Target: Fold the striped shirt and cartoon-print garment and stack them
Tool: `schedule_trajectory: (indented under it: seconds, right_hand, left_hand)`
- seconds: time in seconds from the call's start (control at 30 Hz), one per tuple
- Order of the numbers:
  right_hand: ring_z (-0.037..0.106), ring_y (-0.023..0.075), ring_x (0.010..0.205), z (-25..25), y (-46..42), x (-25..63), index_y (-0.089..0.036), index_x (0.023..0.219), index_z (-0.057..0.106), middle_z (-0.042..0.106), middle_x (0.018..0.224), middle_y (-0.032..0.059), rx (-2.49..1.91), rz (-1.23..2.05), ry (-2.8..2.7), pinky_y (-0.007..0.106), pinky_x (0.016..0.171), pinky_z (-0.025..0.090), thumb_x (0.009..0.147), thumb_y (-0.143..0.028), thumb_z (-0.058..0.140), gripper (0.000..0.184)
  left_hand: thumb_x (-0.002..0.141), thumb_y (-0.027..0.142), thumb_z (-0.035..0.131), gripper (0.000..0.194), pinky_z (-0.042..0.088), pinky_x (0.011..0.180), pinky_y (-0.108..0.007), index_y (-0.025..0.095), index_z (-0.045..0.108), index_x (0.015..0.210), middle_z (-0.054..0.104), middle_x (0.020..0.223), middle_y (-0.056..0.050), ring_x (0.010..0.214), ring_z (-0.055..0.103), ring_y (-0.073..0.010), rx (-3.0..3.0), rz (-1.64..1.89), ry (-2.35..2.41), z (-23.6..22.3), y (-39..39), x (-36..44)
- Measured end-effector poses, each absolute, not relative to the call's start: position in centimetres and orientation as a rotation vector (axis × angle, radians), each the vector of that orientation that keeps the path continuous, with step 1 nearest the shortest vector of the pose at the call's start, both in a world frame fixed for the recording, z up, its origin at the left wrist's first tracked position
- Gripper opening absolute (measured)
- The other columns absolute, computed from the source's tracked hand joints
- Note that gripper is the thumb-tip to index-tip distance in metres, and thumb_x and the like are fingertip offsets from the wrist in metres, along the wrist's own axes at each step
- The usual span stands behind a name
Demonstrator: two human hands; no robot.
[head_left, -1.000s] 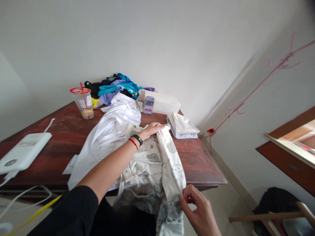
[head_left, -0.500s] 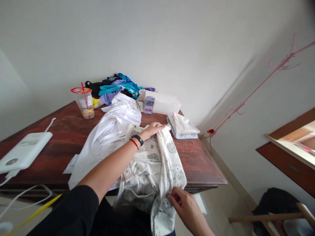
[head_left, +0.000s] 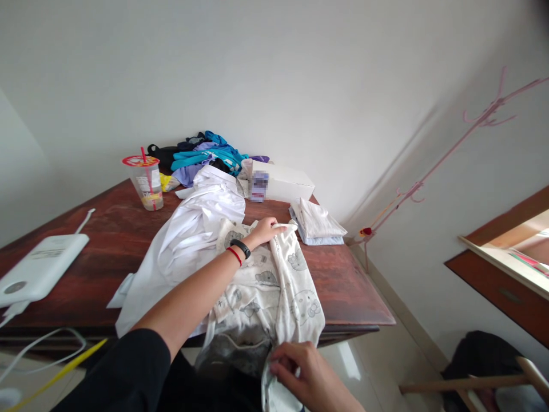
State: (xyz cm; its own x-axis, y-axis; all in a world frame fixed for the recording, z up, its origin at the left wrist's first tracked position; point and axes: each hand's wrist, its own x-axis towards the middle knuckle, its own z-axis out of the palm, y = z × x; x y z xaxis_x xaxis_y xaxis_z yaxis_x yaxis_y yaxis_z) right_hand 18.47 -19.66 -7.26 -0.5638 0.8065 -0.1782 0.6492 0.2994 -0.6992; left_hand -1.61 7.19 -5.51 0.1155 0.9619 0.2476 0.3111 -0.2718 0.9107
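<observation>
A white printed garment (head_left: 302,303) with grey cartoon animal faces lies on the wooden table, its lower part hanging over the front edge toward me. My left hand (head_left: 266,230) is closed on its far edge, with a black wristband and a red cord on the wrist. At the near end, my right hand (head_left: 306,372) has its fingers curled on the hanging cloth; the fingertips are partly hidden. Left of the garment, and partly under it, spreads a crumpled plain white cloth (head_left: 171,257).
Folded clothes (head_left: 319,220) are stacked at the right, near a white box (head_left: 289,182). A clothes pile (head_left: 210,151) sits at the back. A plastic cup with a straw (head_left: 148,183) and a white power bank (head_left: 40,266) stand left. A pink coat rack (head_left: 446,154) leans right.
My right hand has moved slightly down and left along the garment, over its hanging part. My left hand stays at the far edge. The view has shifted a little.
</observation>
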Motion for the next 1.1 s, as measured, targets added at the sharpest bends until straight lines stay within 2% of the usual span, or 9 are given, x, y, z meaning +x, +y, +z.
schedule_trajectory:
  seconds: [0.1, 0.23, 0.4, 0.5, 0.7, 0.9, 0.97, 1.03, 1.1]
  right_hand:
    - [0.072, 0.0171, 0.076, -7.3, -18.6, 18.0, -0.023, 0.101, 0.078, 0.078, 0.082, 0.0016, -1.423, 1.058, -2.359, 0.021, 0.069, 0.049, 0.095, -0.032, 0.061, 0.020]
    - [0.077, 0.0235, 0.095, -8.6, -17.9, 17.6, -0.025, 0.111, 0.078, 0.082, 0.097, 0.0042, -1.491, 1.029, -2.518, 0.026, 0.083, 0.053, 0.090, -0.029, 0.066, 0.025]
    - [0.076, 0.0306, 0.102, -9.4, -17.9, 17.2, -0.025, 0.123, 0.075, 0.081, 0.104, 0.0105, -1.582, 0.788, -2.752, 0.035, 0.090, 0.054, 0.092, -0.036, 0.066, 0.034]
    - [0.076, 0.0336, 0.102, -9.7, -17.9, 16.8, -0.021, 0.116, 0.077, 0.080, 0.105, 0.0144, -1.631, 0.661, -2.840, 0.037, 0.088, 0.056, 0.091, -0.036, 0.067, 0.031]
    - [0.078, 0.0340, 0.090, -10.3, -18.0, 16.4, -0.014, 0.094, 0.081, 0.080, 0.092, 0.0175, -1.606, 0.465, -2.931, 0.036, 0.078, 0.059, 0.097, -0.029, 0.059, 0.026]
    - [0.078, 0.0299, 0.070, -9.1, -19.2, 16.5, -0.019, 0.081, 0.083, 0.080, 0.073, 0.0099, -1.366, 0.612, -3.035, 0.028, 0.063, 0.056, 0.087, -0.031, 0.073, 0.016]
    - [0.078, 0.0279, 0.070, -8.9, -19.0, 16.6, -0.021, 0.080, 0.083, 0.080, 0.072, 0.0070, -1.302, 0.673, -3.046, 0.026, 0.062, 0.055, 0.084, -0.031, 0.076, 0.013]
    - [0.078, 0.0266, 0.075, -8.5, -18.6, 16.7, -0.022, 0.081, 0.082, 0.081, 0.076, 0.0045, -1.219, 0.744, -3.082, 0.025, 0.067, 0.055, 0.080, -0.024, 0.078, 0.005]
    - [0.078, 0.0228, 0.079, -7.5, -18.2, 16.9, -0.023, 0.084, 0.081, 0.082, 0.082, 0.0012, -1.089, 0.904, -3.128, 0.022, 0.069, 0.054, 0.077, -0.011, 0.075, 0.015]
  left_hand:
    - [0.070, 0.047, 0.078, 0.041, 0.025, 0.060, -0.027, 0.022, 0.047, 0.062, 0.048, 0.062, 0.004, 0.063, 0.042, -0.0153, 1.763, 1.197, 1.281, -5.6, 7.4, -1.8]
    - [0.074, 0.045, 0.075, 0.038, 0.026, 0.061, -0.027, 0.021, 0.047, 0.064, 0.049, 0.064, 0.004, 0.064, 0.044, -0.0151, 1.832, 1.231, 1.268, -5.4, 7.2, -1.7]
    - [0.077, 0.045, 0.073, 0.038, 0.027, 0.062, -0.027, 0.021, 0.047, 0.066, 0.048, 0.065, 0.005, 0.065, 0.043, -0.0146, 1.864, 1.252, 1.252, -5.4, 7.2, -1.7]
    - [0.077, 0.047, 0.073, 0.037, 0.027, 0.062, -0.027, 0.021, 0.048, 0.067, 0.048, 0.066, 0.005, 0.064, 0.043, -0.0145, 1.866, 1.246, 1.250, -5.8, 7.4, -1.9]
    - [0.076, 0.046, 0.073, 0.037, 0.027, 0.062, -0.027, 0.021, 0.048, 0.066, 0.047, 0.064, 0.005, 0.063, 0.042, -0.0146, 1.872, 1.250, 1.234, -6.1, 7.4, -2.0]
    - [0.081, 0.051, 0.069, 0.039, 0.030, 0.064, -0.027, 0.021, 0.045, 0.069, 0.046, 0.069, 0.005, 0.068, 0.044, -0.0148, 1.847, 1.304, 1.208, -5.5, 7.6, -1.1]
    - [0.080, 0.050, 0.071, 0.038, 0.032, 0.064, -0.026, 0.021, 0.048, 0.069, 0.049, 0.069, 0.005, 0.068, 0.045, -0.0150, 1.850, 1.271, 1.193, -5.5, 7.7, -1.0]
    - [0.075, 0.045, 0.076, 0.035, 0.033, 0.064, -0.026, 0.021, 0.052, 0.069, 0.053, 0.069, 0.004, 0.067, 0.048, -0.0153, 1.858, 1.222, 1.194, -5.7, 8.0, -1.2]
    - [0.071, 0.038, 0.080, 0.031, 0.034, 0.065, -0.026, 0.020, 0.054, 0.069, 0.056, 0.069, 0.004, 0.068, 0.050, -0.0160, 1.863, 1.194, 1.221, -6.2, 8.2, -1.6]
